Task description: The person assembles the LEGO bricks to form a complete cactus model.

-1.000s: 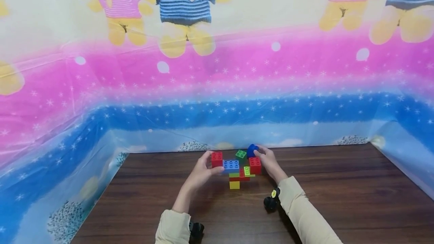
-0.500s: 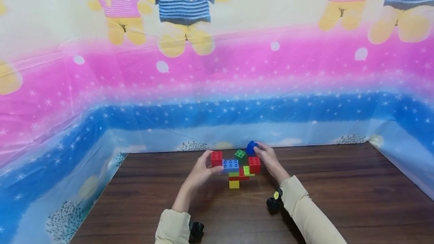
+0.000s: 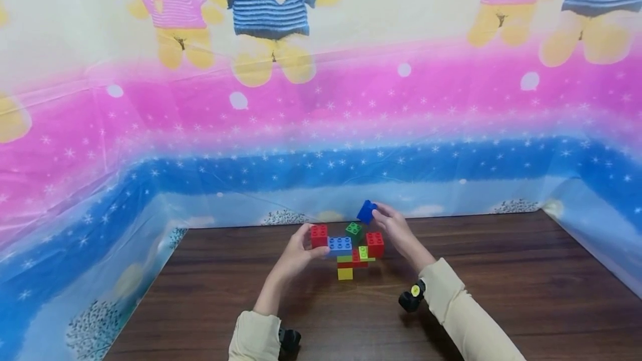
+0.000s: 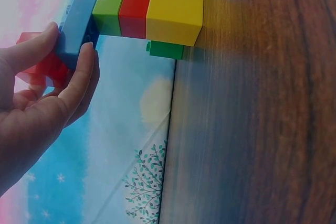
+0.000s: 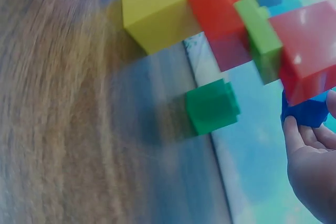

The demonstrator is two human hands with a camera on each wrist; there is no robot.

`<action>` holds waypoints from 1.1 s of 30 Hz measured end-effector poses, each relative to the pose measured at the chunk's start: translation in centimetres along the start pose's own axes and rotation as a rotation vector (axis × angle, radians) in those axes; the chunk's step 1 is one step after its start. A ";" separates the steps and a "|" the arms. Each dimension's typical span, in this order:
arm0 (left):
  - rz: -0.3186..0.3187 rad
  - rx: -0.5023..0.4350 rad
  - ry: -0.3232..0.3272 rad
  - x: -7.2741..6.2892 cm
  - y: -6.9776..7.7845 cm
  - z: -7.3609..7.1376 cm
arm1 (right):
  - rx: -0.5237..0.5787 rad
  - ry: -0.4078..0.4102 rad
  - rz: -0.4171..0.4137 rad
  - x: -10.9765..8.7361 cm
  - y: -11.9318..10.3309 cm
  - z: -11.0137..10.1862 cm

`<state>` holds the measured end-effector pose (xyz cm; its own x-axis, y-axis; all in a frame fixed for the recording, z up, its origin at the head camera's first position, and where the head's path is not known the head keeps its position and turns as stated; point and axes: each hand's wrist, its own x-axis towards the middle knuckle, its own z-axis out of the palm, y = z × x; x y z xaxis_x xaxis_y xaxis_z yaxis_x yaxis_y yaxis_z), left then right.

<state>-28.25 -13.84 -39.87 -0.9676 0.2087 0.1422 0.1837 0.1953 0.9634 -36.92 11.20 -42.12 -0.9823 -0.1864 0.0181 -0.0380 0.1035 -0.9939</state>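
Note:
A built stack of toy building bricks stands on the table: a yellow brick (image 3: 345, 274) at the bottom, red and lime bricks above. Its top carries a light blue brick (image 3: 340, 246), a red brick (image 3: 319, 234) on the left and another red brick (image 3: 374, 243) on the right. My left hand (image 3: 295, 256) grips the stack's left end, thumb and fingers about the light blue brick. Behind the stack, my right hand (image 3: 399, 234) pinches a tilted dark blue brick (image 3: 366, 212), partly hidden by a red one in the right wrist view. Below it a green brick (image 5: 210, 107) sits on the table.
The dark wooden table (image 3: 200, 294) ends at a patterned cloth backdrop (image 3: 321, 166) close behind the bricks. Black wrist cameras (image 3: 411, 297) hang from both sleeves.
My right hand has lifted the dark blue brick up and a little left, turning it so that it tilts. My left hand and the stack have stayed in place.

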 end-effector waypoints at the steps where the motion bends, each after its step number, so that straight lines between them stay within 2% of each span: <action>1: -0.002 0.000 0.001 0.0 0.0 0.0 | 0.013 -0.008 -0.009 -0.2 -0.2 0.0; 8: -0.007 -0.007 0.005 0.0 0.0 -0.1 | 0.091 -0.063 -0.043 -1.1 -1.5 0.3; 15: -0.013 -0.012 0.004 0.1 0.0 -0.1 | 0.079 -0.104 -0.066 -2.2 -2.7 1.0; 21: -0.014 -0.005 0.011 0.0 0.1 0.0 | -0.033 -0.130 -0.092 -2.9 -3.3 1.1; 27: -0.020 -0.005 0.018 0.0 0.2 0.1 | -0.165 -0.139 -0.153 -3.2 -3.5 1.2; 33: -0.019 -0.003 0.008 0.1 0.1 0.1 | -0.278 -0.200 -0.235 -3.4 -3.9 1.5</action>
<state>-28.29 -13.66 -39.77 -0.9723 0.1971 0.1259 0.1649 0.1962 0.9666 -33.12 10.02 -38.46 -0.8870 -0.4199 0.1919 -0.3317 0.2905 -0.8976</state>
